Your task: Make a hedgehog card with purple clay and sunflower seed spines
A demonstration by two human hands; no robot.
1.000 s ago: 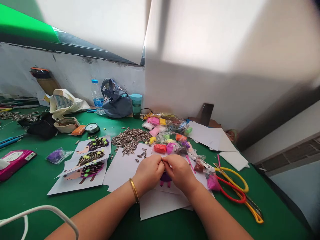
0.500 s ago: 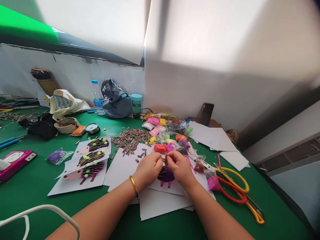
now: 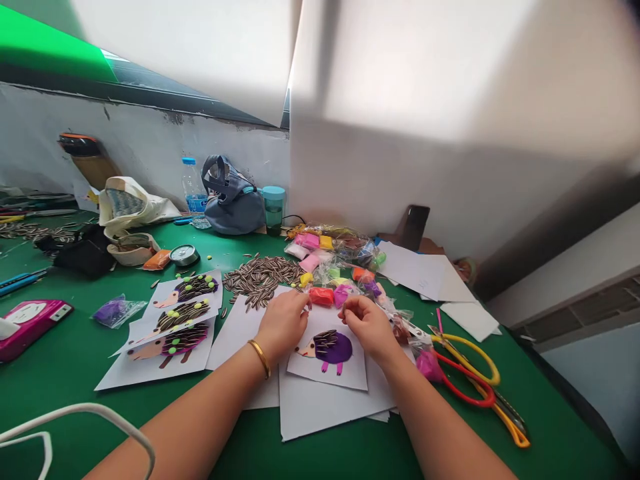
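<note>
hands have drawn apart since the earlier frames, and the small hedgehog card [image 3: 327, 360] now lies uncovered between them, on loose white paper sheets [image 3: 325, 410] near the middle of the green counter [image 3: 65, 380]. the left hand [image 3: 283, 325] sits off the card's upper left corner with its fingers loosely curled, and the right hand [image 3: 367, 327] sits at its upper right with its fingers bent inward. neither is spread wide, and whether either pinches a small piece cannot be told from this view. on the card, striped sunflower seeds [image 3: 326, 341] cover the upper part of the purple clay body [image 3: 336, 349], while the lower part is bare. three hedgehog cards [image 3: 183, 313] to the left show fuller seed rows and yellow-green dots, which this card lacks so far. the loose seed pile [image 3: 260, 277] lies just beyond the left hand, and a red clay block [image 3: 321, 297] sits close ahead of the hands, so room is tight there. more open counter shows to the right, around the yellow-and-red-handled scissors [image 3: 463, 380].
</note>
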